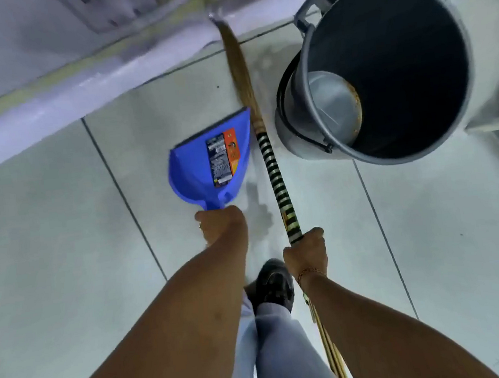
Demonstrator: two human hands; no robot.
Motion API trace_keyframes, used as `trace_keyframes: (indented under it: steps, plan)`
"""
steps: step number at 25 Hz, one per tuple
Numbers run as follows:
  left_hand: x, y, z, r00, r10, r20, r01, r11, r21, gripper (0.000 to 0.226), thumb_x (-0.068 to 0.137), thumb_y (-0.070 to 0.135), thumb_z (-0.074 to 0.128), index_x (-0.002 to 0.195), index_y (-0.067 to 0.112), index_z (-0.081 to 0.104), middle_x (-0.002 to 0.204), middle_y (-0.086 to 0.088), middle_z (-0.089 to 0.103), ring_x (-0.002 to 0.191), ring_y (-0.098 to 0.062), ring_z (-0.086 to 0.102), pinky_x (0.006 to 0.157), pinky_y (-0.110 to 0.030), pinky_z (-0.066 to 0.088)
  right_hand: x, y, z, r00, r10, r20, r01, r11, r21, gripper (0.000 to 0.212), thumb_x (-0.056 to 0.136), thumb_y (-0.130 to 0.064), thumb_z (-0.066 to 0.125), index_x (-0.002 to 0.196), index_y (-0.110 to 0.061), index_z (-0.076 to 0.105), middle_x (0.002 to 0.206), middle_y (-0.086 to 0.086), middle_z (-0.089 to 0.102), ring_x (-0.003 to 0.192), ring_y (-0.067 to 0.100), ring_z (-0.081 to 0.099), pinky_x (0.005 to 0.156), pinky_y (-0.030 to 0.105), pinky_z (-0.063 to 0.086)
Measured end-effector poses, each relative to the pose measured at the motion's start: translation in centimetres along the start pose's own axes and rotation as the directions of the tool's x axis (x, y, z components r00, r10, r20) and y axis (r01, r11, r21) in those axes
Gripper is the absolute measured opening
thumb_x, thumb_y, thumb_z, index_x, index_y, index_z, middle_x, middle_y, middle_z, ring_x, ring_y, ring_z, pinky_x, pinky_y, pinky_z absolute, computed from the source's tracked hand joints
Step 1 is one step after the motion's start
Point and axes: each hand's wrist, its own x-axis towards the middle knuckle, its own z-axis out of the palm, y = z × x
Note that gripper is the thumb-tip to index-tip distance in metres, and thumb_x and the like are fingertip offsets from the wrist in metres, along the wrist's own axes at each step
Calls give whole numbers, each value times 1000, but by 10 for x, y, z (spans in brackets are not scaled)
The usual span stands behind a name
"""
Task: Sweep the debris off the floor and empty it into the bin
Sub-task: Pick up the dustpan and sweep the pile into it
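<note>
Blue dustpan (208,159) gripped by the handle in the left hand (221,224), right hand (305,252) wrapped round the striped broom (274,174), probably so both reach the grey bin (461,52) just beside them.

Bare forearms here, a thin bracelet (308,272) on the right wrist, pale grey trousers (277,349), one black shoe (274,283).

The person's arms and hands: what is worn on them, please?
Both forearms are bare, with no sleeves and no gloves. The right hand has a thin orange-gold bracelet at the wrist. The left hand seems to carry a small ring, too blurred to confirm.
</note>
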Motion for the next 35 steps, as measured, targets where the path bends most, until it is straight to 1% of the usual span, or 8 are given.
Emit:
trace_keyframes:
  steps: [4, 8, 16, 19, 23, 27, 30, 35]
  plan:
    - [-51, -71, -98, 991, 113, -69, -107, 990, 88, 41, 83, 22, 50, 118, 4, 41, 123, -20, 56, 114, -38, 51, 98, -47, 39, -112, 11, -24, 997, -70, 35, 71, 997, -17, 27, 79, -12, 57, 98, -9, 38, 103, 14, 62, 91, 36, 62, 76, 37, 49]
    - [-82, -150, -191, 949, 292, -120, -282, 955, 90, 58, 89, 40, 48, 136, 11, 31, 130, -21, 52, 119, -39, 48, 97, -49, 37, -208, 25, -14, 981, -185, 54, 191, 972, -141, 45, 95, -47, 40, 118, -11, 52, 112, 18, 66, 106, 37, 60, 83, 38, 47]
    - [-92, -351, -381, 872, 450, -191, -402, 882, 246, 41, 90, 21, 53, 122, -3, 44, 129, -25, 46, 119, -42, 41, 97, -50, 35, -412, 97, 89, 940, -304, 159, 321, 942, -101, 41, 96, -32, 45, 130, -9, 40, 125, 19, 59, 115, 36, 56, 92, 39, 45]
    - [-52, -436, -434, 925, 359, -129, -326, 920, 219, 40, 88, 13, 54, 124, 0, 43, 127, -22, 50, 116, -41, 46, 96, -51, 37, -451, 102, 155, 937, -308, 162, 336, 923, -190, 46, 96, -48, 37, 126, -14, 48, 120, 18, 61, 112, 36, 57, 90, 39, 44]
    - [33, -522, -475, 974, 226, -17, -227, 971, -75, 32, 83, -2, 47, 114, 2, 40, 101, -16, 56, 92, -37, 55, 79, -42, 46, -459, 103, 260, 915, -381, 135, 401, 899, -178, 31, 93, -25, 52, 111, -1, 55, 115, 20, 63, 104, 38, 61, 84, 39, 48]
    - [115, -590, -472, 997, 75, -11, -76, 989, -126, 34, 74, -13, 49, 95, 8, 32, 76, -6, 47, 76, -36, 54, 66, -42, 46, -445, 119, 348, 885, -449, 121, 465, 846, -260, 44, 95, -31, 45, 135, -18, 36, 110, 13, 66, 101, 35, 62, 80, 39, 48]
    - [171, -643, -447, 999, -45, -1, 45, 988, -144, 40, 71, -14, 53, 92, 9, 28, 83, -15, 49, 83, -43, 59, 68, -44, 48, -413, 131, 402, 862, -479, 164, 504, 783, -363, 61, 92, -57, 39, 147, -36, 23, 111, 11, 64, 105, 33, 61, 80, 37, 46]
    - [240, -680, -416, 994, -91, 61, 98, 988, -120, 42, 76, -13, 53, 110, -6, 30, 101, -28, 52, 100, -47, 55, 81, -49, 45, -384, 145, 469, 844, -456, 283, 537, 725, -432, 34, 96, -25, 48, 125, -8, 48, 118, 18, 61, 105, 37, 59, 86, 38, 47]
